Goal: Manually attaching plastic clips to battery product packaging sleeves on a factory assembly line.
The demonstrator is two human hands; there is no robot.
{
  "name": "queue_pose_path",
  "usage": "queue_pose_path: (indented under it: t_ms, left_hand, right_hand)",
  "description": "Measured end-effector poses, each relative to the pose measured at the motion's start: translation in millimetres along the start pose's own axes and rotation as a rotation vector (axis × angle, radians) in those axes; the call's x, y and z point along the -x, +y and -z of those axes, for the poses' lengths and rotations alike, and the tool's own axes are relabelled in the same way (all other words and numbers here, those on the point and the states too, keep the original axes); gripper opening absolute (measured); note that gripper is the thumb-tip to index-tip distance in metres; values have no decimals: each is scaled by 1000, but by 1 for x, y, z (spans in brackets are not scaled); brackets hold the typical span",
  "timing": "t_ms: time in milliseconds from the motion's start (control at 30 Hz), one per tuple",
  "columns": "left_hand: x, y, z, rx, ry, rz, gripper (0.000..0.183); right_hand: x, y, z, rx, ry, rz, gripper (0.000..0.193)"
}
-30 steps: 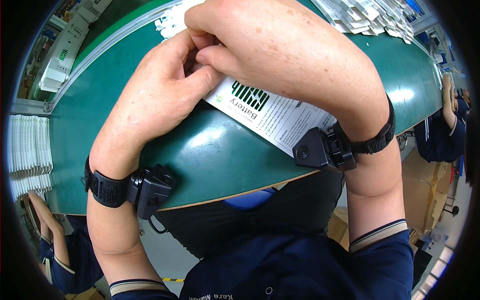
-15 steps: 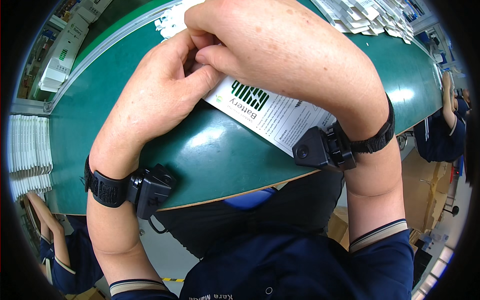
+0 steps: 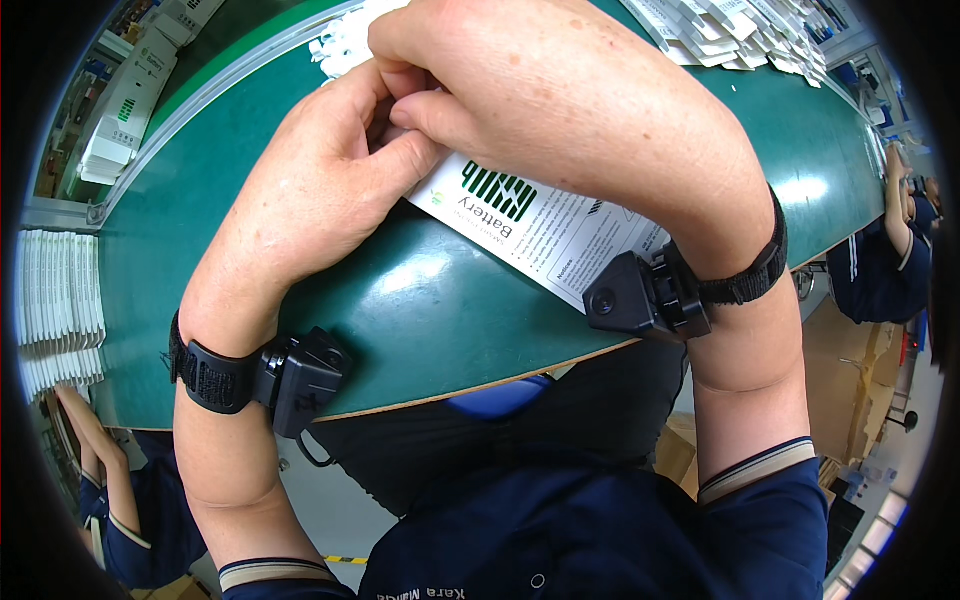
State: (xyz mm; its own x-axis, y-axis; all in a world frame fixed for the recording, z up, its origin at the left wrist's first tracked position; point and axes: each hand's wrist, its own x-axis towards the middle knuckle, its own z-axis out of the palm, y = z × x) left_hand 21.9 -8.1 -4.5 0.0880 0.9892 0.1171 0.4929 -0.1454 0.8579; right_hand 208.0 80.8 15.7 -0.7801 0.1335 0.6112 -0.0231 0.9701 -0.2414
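A flat white carton [image 3: 525,225] with green and black print lies slantwise on the green table, its far left end under my hands. At that end my left hand [image 3: 340,165] is closed, its thumb laid along the carton's corner. My right hand [image 3: 430,85] curls over from the far side, thumb and fingers pinched together and touching the left thumb. What the right fingertips hold is hidden behind the hands. My right forearm covers part of the carton. Just beyond my hands sits a heap of small white pieces [image 3: 342,48].
Flat white cartons [image 3: 735,30] are heaped at the far right of the green table [image 3: 400,330]. More cartons [image 3: 60,290] stand in a row at the left edge, near a co-worker's arm [image 3: 95,430]. Another person [image 3: 885,260] works at the right. A long white carton [image 3: 125,110] lies beyond the rail.
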Motion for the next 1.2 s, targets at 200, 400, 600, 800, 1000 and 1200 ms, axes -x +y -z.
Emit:
queue_pose_path:
  t_ms: [200, 400, 600, 800, 1000, 1200]
  left_hand:
    - [-1, -1, 1, 12, -12, 6, 32]
    - [-1, -2, 0, 30, 4, -25, 32]
    - [-1, 0, 1, 27, -13, 12, 31]
    - [-1, 1, 1, 12, -7, 9, 31]
    - [0, 1, 1, 36, -17, 8, 32]
    - [-1, 3, 1, 35, -19, 29, 32]
  right_hand:
    - [0, 0, 0, -11, 1, -5, 23]
    - [1, 0, -1, -23, 3, -11, 24]
    - [1, 1, -2, -36, 5, -20, 24]
    - [3, 2, -1, -55, 9, -30, 25]
    - [3, 3, -2, -72, 12, -41, 25]
    - [4, 3, -2, -94, 19, -47, 26]
